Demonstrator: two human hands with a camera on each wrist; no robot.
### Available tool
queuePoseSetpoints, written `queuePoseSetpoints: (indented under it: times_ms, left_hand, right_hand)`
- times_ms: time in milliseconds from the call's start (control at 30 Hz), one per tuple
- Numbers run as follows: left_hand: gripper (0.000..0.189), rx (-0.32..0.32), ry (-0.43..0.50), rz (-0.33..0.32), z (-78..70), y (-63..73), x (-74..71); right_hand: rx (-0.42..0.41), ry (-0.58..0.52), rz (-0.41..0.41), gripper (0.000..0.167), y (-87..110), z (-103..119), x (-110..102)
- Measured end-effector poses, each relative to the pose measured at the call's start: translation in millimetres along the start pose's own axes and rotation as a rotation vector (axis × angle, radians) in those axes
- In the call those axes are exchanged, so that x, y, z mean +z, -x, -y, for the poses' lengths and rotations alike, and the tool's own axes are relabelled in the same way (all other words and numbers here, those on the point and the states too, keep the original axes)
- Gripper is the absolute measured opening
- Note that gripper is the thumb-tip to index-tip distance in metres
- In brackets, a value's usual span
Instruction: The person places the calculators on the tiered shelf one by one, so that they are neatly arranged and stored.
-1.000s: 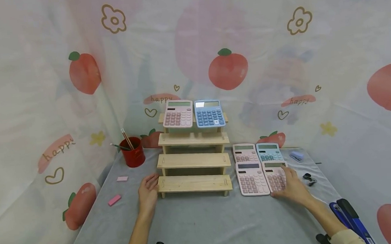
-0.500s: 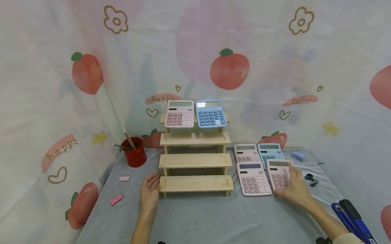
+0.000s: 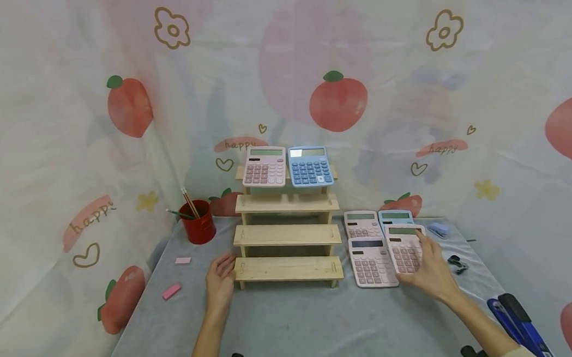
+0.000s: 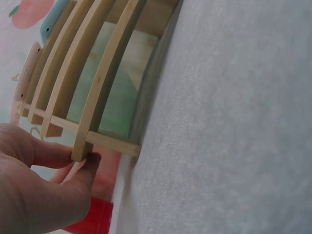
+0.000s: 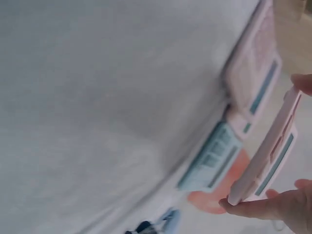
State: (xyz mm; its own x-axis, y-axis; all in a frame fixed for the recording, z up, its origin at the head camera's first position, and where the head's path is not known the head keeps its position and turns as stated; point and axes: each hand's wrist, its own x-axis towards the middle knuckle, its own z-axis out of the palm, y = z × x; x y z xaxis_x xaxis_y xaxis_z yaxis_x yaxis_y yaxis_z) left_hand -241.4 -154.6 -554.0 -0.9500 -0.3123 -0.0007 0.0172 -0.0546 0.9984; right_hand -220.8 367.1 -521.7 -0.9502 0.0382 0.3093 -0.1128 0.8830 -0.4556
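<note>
My left hand (image 3: 218,281) pinches the left end of the lowest step of a four-tier wooden display stand (image 3: 288,267) between thumb and finger, as the left wrist view shows at the step's end (image 4: 84,141). My right hand (image 3: 432,276) grips a pink calculator (image 3: 404,249) by its edges. In the right wrist view this calculator (image 5: 265,151) is raised off the table. Beneath and beside it lie a blue calculator (image 3: 395,217) and two pink calculators, one at the back (image 3: 361,224) and one in front (image 3: 372,266).
On the top tier lean a pink calculator (image 3: 264,169) and a blue calculator (image 3: 311,167). A red cup (image 3: 200,227) with pencils stands left of the stand, near two pink erasers (image 3: 171,291). On the right lie black clips (image 3: 457,264), a light-blue object (image 3: 439,229) and a blue stapler (image 3: 521,322).
My right hand has lifted the front-right pink calculator off the table, away from its neighbours. My left hand stays at the stand's lowest step. The head view has shifted slightly.
</note>
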Motion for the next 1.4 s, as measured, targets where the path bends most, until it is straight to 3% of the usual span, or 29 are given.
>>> queuePoseSetpoints:
  times_ms: [300,633,1067,1400]
  left_hand:
    - [0.049,0.009,0.01,-0.012,-0.7,-3.0,-0.2]
    - [0.048,0.007,0.009,-0.022,-0.7,-3.9,-1.5]
    - [0.048,0.002,0.018,-0.023,-0.7,-3.6,-0.8]
    - [0.047,0.02,0.042,-0.032,-0.7,-0.5,2.3]
  right_hand:
    - [-0.064,-0.045,0.033,0.135,-13.4,55.0,-17.4]
    - [-0.192,-0.089,0.016,0.131,-30.9,119.9,-28.2]
    - [-0.205,-0.146,0.09,0.125,-45.6,200.3,-12.3]
    - [-0.203,-0.127,0.113,0.12,-60.5,233.3,7.2]
